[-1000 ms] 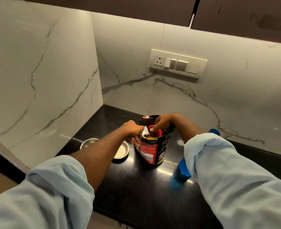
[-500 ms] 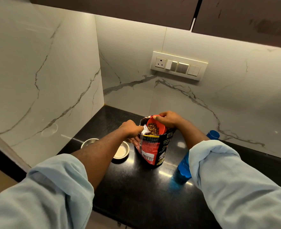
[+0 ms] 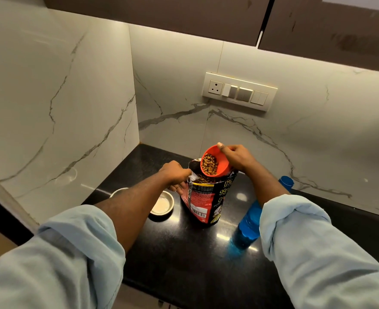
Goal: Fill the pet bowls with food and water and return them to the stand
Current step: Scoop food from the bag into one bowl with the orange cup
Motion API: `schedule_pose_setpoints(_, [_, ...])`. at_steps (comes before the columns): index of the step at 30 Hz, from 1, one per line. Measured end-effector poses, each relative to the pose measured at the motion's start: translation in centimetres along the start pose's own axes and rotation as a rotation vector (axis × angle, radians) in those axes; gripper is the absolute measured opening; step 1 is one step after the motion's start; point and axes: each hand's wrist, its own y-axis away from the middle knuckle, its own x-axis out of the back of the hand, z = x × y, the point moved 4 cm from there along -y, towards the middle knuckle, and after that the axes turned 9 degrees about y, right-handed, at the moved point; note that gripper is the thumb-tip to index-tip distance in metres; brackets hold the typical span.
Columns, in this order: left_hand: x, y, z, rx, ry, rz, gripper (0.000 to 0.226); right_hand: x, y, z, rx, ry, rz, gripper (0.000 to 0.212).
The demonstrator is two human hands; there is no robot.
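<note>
Kibble (image 3: pixel 209 165), small, brown and pebble-like, is heaped in a round orange plastic scoop (image 3: pixel 215 162) that is held tilted just above the open mouth of the food bag (image 3: pixel 206 198). The scoop is gripped at its far rim by the right hand (image 3: pixel 239 157), with the fingers curled over the edge. The bag is a glossy red-and-black pouch standing upright on the polished black stone counter (image 3: pixel 184 253); more kibble is seen inside its opening. Its torn top edge is pinched by the left hand (image 3: pixel 175 175), so that the mouth is kept spread. Two shallow round metal bowls sit on the counter to the left of the bag: the nearer bowl (image 3: pixel 164 205), just beside the bag, has a pale inside, and the farther bowl (image 3: pixel 117 192) is largely hidden behind the left forearm. A translucent blue plastic bottle (image 3: pixel 248 221) with a blue cap stands to the right of the bag and is partly covered by the rolled light-blue right sleeve (image 3: pixel 306 237). White marble-veined wall panels (image 3: pixel 61 97) enclose the corner, a cream switch plate (image 3: pixel 239 91) is mounted on the back wall, and dark cabinets (image 3: pixel 161 12) hang overhead.
</note>
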Motion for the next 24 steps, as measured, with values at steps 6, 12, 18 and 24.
schedule_pose_setpoints(6, [2.0,-0.1,-0.6,-0.06,0.095,0.171,0.053,1.2,1.2,-2.6,0.003,-0.281,0.071,0.061])
schedule_pose_setpoints(12, [5.6,-0.2,-2.8,-0.092,0.04,0.364,0.04,-0.6,2.6,-7.9,0.051,-0.362,-0.026,0.054])
schedule_pose_setpoints(18, [10.8,1.3,-7.9,-0.014,0.04,0.54,0.032,-6.6,3.4,-12.8,0.103,-0.411,-0.097,0.048])
schedule_pose_setpoints(24, [14.1,3.1,-15.1,0.13,0.065,0.587,0.031,-12.9,3.0,-16.0,0.123,-0.322,-0.071,0.046])
